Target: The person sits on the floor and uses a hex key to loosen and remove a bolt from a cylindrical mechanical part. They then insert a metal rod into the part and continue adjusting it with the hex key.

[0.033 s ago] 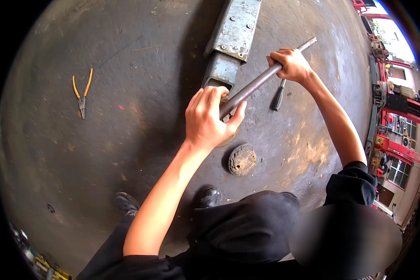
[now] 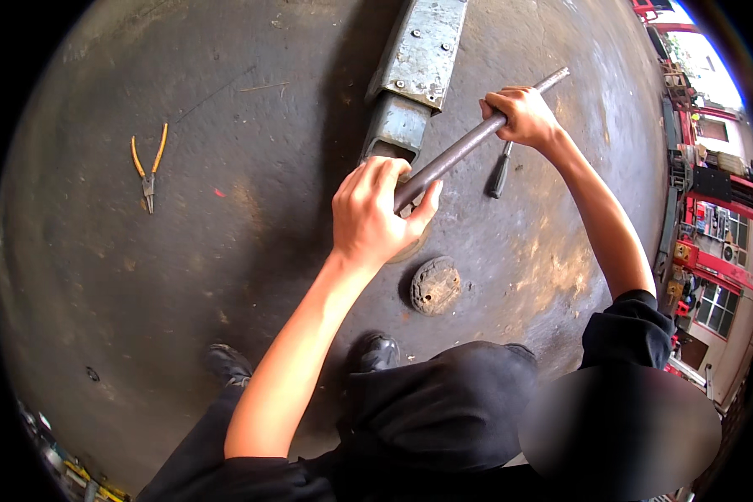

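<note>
My right hand (image 2: 523, 115) is wrapped around the upper part of a long dark metal pipe (image 2: 460, 151), which slants down to the left. At its lower end my left hand (image 2: 370, 205) closes around the pipe, the thumb on one side and curled fingers on the other; the fingertips are hidden. Those fingers lie against the open end of a grey steel telescoping arm (image 2: 422, 50) with bolts on top. Under the left hand a round metal part (image 2: 410, 251) shows only in part. A round, worn pad (image 2: 435, 286) with holes lies on the floor nearer to me.
Yellow-handled pliers (image 2: 149, 167) lie on the stained floor to the left. A dark-handled screwdriver-like tool (image 2: 499, 174) lies below the right hand. My black shoes (image 2: 376, 351) are near the pad. Red racks and shelving (image 2: 719, 197) line the far right.
</note>
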Demonstrator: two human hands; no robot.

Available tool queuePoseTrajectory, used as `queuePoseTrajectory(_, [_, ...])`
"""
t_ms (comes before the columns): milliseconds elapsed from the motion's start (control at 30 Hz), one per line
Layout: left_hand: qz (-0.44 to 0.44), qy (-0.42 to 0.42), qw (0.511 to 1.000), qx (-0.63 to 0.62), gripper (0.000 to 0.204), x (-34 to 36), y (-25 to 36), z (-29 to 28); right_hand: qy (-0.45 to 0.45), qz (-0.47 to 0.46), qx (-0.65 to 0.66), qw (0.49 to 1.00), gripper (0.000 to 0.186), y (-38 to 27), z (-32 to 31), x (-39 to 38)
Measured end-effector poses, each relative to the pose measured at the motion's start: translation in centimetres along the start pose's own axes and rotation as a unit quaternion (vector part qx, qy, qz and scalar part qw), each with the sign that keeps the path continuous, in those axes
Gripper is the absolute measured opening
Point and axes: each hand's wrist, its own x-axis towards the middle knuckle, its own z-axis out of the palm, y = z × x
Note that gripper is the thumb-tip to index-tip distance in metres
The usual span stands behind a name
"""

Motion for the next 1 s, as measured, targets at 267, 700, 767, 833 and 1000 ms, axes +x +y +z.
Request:
queuePoseTrajectory(267, [0.056, -0.008, 0.998, 0.029, 0.016, -0.5, -0.3, -0.2, 0.010, -0.006, 0.016, 1.000, 0.014, -0.1, -0.9, -0.9])
queuePoseTrajectory(700, [0.068, -0.039, 0.997, 0.000, 0.019, -0.6, -0.7, -0.9, 0.119, 0.117, -0.091, 0.982, 0.031, 7.1, -0.9, -5.1])
queuePoseTrajectory(767, [0.068, -0.036, 0.997, -0.004, 0.019, -0.6, -0.8, -1.0, 0.133, 0.151, -0.089, 0.976, 0.037, 6.1, -0.7, -5.8])
queuePoseTrajectory(833, [0.067, -0.030, 0.997, -0.010, 0.019, -0.6, -0.5, -0.7, 0.165, 0.136, -0.096, 0.972, 0.041, 5.7, -0.9, -6.4])
queuePoseTrajectory(1000, [0.055, -0.033, 0.998, -0.018, 0.019, -0.7, -0.4, -0.6, 0.171, 0.158, -0.104, 0.967, 0.040, 5.4, -0.7, -7.6])
